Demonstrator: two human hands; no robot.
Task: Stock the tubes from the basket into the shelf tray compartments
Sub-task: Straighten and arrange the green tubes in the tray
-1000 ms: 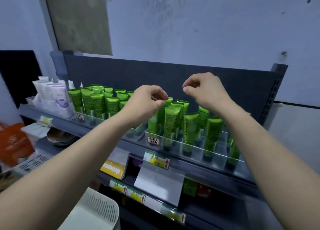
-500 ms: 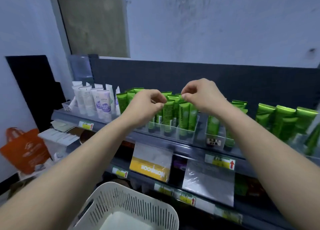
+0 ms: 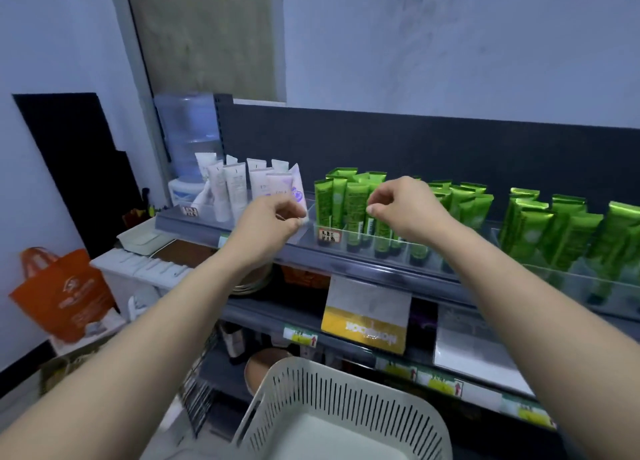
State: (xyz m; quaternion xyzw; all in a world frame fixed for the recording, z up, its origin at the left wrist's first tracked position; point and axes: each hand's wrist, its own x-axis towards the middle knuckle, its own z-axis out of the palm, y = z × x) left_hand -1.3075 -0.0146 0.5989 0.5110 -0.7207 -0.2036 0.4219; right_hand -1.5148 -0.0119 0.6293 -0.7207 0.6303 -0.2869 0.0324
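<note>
Green tubes (image 3: pixel 348 196) stand upright in the compartments of a clear shelf tray (image 3: pixel 398 248), with more green tubes (image 3: pixel 554 224) further right. White and lilac tubes (image 3: pixel 235 186) stand at the shelf's left end. My left hand (image 3: pixel 270 222) hovers with curled fingers in front of the rightmost lilac tube (image 3: pixel 297 188), its fingertips close to the tube's lower end. My right hand (image 3: pixel 405 207) is also curled, just in front of the green tubes, and nothing shows in it. The white slotted basket (image 3: pixel 332 387) sits below at the bottom centre; I see no tubes in it.
A water jug (image 3: pixel 188 130) stands behind the shelf's left end. An orange bag (image 3: pixel 62 293) and white boxes (image 3: pixel 145 265) are at the left. A yellow sign (image 3: pixel 363 328) and price tags hang on the lower shelf edges.
The view has swung left along the shelf, bringing the white tubes and basket further into sight. Both hands kept their curled pose and now sit before the leftmost green tubes.
</note>
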